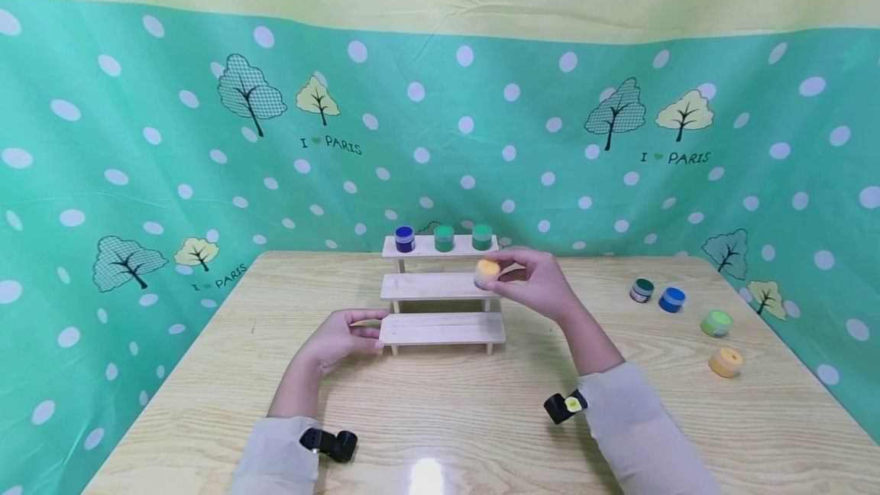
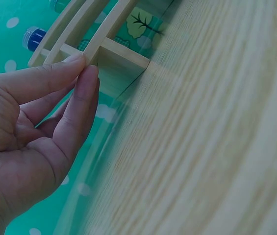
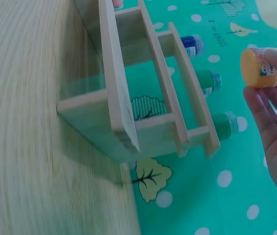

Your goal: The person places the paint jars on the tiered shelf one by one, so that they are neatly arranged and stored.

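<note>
Before me, the left hand (image 1: 341,340) pinches the rack (image 1: 442,328), seemingly steadying it, while the right hand (image 1: 535,281) grips an orange jar (image 1: 486,273) by its sides, probably freeing its base, aloft near 3 shelved jars (image 1: 444,239).

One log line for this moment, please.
left hand: pinches rack's bottom step | right hand: holds orange jar aloft | top step: three jars | table: four jars

Forward-down head view, close wrist views, shelf (image 1: 433,286) in all
</note>
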{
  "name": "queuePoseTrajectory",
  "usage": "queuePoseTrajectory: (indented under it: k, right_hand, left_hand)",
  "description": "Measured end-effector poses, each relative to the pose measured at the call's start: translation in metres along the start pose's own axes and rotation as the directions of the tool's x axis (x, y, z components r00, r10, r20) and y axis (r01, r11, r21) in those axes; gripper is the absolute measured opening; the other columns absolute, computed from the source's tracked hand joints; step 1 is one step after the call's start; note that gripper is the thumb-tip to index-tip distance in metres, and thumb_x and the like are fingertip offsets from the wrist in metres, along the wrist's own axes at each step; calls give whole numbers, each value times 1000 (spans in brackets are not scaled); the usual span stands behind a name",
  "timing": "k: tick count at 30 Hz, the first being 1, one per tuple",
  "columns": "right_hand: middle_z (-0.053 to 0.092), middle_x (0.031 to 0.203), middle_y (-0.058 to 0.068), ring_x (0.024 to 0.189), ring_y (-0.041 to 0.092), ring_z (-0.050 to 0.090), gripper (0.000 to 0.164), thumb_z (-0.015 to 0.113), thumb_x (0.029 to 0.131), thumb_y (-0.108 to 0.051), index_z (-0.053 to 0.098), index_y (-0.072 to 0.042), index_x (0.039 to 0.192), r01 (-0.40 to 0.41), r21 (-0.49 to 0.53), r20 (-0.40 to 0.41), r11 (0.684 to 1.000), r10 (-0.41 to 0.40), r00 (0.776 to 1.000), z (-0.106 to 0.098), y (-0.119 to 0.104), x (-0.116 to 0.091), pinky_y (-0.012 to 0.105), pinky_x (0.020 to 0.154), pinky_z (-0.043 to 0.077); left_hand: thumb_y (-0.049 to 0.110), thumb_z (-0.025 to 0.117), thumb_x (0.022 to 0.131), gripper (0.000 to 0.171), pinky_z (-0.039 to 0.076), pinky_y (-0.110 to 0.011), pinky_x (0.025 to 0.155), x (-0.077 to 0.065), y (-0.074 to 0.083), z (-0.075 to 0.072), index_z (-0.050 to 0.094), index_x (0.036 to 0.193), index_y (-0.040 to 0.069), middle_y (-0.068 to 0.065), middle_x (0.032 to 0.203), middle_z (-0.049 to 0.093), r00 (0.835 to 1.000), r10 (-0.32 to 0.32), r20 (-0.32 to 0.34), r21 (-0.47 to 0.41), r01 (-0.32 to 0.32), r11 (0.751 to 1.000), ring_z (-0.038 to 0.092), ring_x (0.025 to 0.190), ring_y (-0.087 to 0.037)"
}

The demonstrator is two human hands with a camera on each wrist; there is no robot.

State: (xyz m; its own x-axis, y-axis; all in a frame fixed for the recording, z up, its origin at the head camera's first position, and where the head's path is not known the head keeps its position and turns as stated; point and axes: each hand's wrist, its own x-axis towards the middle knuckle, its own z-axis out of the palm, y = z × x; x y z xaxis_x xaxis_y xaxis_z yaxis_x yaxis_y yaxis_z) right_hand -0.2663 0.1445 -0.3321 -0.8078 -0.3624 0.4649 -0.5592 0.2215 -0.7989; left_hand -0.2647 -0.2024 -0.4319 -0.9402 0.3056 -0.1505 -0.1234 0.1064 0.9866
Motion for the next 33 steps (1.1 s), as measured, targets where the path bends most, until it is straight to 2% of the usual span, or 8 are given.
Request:
queuePoseTrajectory:
  k: [4, 11, 18, 30, 33]
  right_hand:
    - [68, 104, 15, 94, 32, 62, 37, 78, 78, 2, 68, 5, 114, -15, 18, 5, 1000, 15, 1000, 6, 2, 4, 44, 82, 57]
    - [67, 106, 12, 96, 28, 63, 40, 82, 78, -6, 69, -1, 115, -28, 29, 7, 999, 27, 1000, 17, 30, 15, 44, 83, 57]
    - [68, 103, 7, 92, 23, 64, 37, 84, 76, -11, 72, -5, 110, -19, 41, 3, 999, 19, 1000, 29, 30, 23, 37, 80, 58]
    - [69, 102, 6, 92, 21, 65, 40, 85, 75, -9, 72, -4, 112, -88, 60, 52, 994, 85, 995, 51, 32, 32, 32, 79, 58]
    - [69, 103, 7, 93, 23, 64, 42, 85, 74, -9, 71, -3, 113, -96, 61, 57, 994, 92, 994, 57, 33, 34, 34, 80, 58]
  left_hand:
    - [-15, 71, 76, 63, 57, -32, 80, 0, 1, 0, 50, 135, -10, -23, 123, 60, 1000, 2, 1, 0, -2, 1000, 63, 94, -19]
    - [-16, 71, 75, 62, 57, -31, 80, 1, -1, 0, 52, 134, -9, -21, 121, 62, 1000, -5, -13, -1, 5, 1000, 64, 94, -20]
    - [-15, 71, 74, 63, 58, -31, 79, 2, -2, -1, 52, 134, -8, -17, 117, 64, 1000, -12, -12, -9, 11, 1000, 64, 93, -19]
    - [-15, 72, 75, 63, 57, -31, 80, 0, 0, 0, 53, 134, -7, -18, 120, 63, 999, -22, -30, 6, 22, 1000, 63, 94, -19]
    - [-15, 72, 75, 63, 57, -31, 80, 0, 0, 0, 53, 134, -7, -19, 121, 63, 999, -22, -28, 8, 22, 1000, 63, 94, -19]
